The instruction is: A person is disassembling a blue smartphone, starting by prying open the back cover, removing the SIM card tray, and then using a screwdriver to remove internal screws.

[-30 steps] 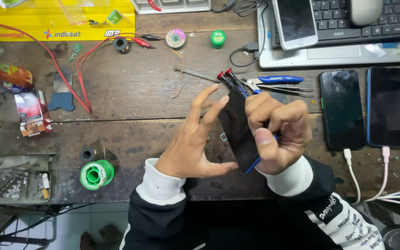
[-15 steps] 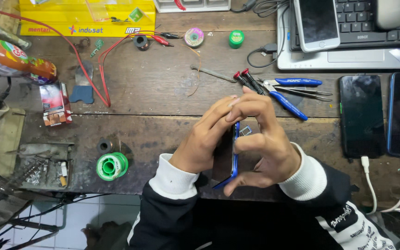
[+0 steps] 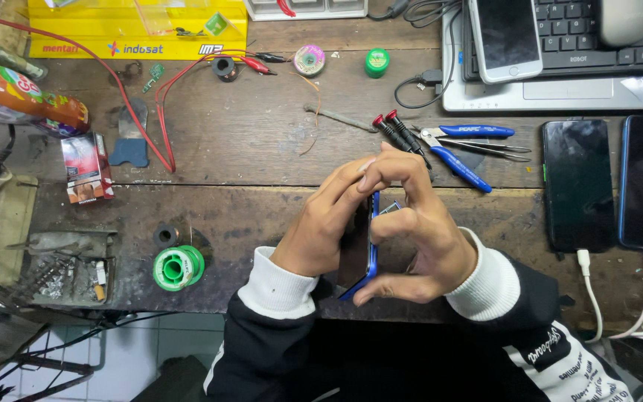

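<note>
Worn dark wooden workbench [image 3: 262, 149] | blue-edged slim smartphone [image 3: 359, 249] held on edge above bench front, betw both palms | L hand [image 3: 325, 227] fingers curled shut on dark face | R hand [image 3: 418, 238] clamped on blue frame, thumb under | blue-handled cutters [image 3: 459, 160] just beyond | tip: even squeeze along seam, no twisting.

My left hand [image 3: 321, 227]: raised in front of my chest, palm turned inward to the right, fingers extended and slanting up to the right, their tips meeting those of the other hand. My right hand [image 3: 422, 238]: opposite, palm turned left, fingers arched over the top, thumb stretched along the bottom toward the left. Both hands pressed together, closed on a thin upright object between them. Both forearms in black sleeves with white cuffs, angled in from below.
</note>
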